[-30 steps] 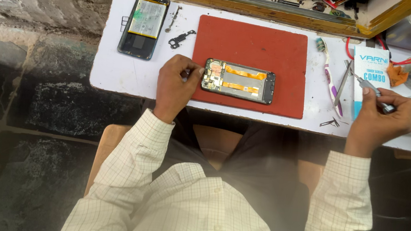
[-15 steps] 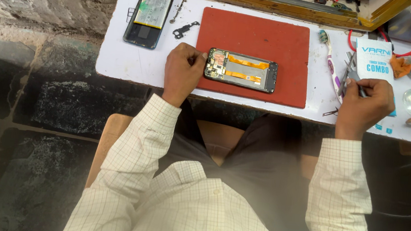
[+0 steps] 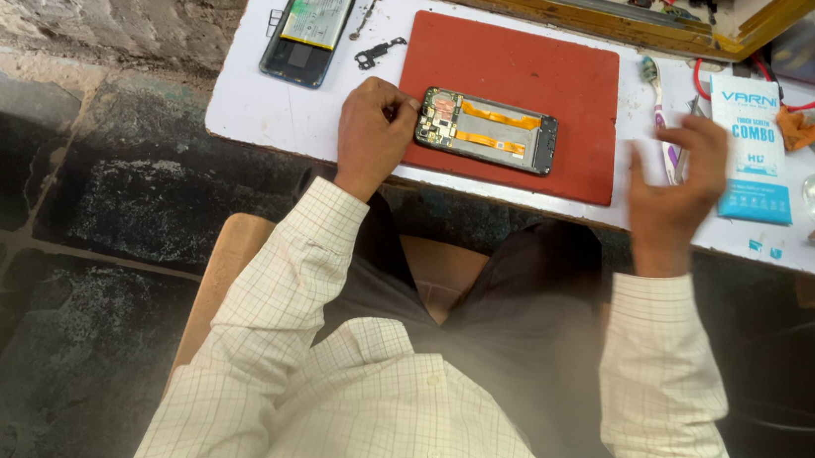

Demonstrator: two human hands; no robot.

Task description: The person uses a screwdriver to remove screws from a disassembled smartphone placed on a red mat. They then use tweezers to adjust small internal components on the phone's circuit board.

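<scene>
The opened phone (image 3: 486,130) lay on the red mat (image 3: 532,72), near the mat's front edge, its back already off and its board and orange flex cables bare, so the stripping looked well advanced while reassembly had not begun. The left hand (image 3: 373,134) rested at the mat's left edge, fingers curled narrow against the phone's end, steadying it; whether it pinched a small part could not be told. The right hand (image 3: 673,180) hovered just off the mat's right side, fingers spread wide and holding nothing, above a toothbrush (image 3: 657,96) and tweezers. Left of the mat lay the removed rear shell with battery (image 3: 310,25) and a small black bracket (image 3: 381,52), still to be refitted
</scene>
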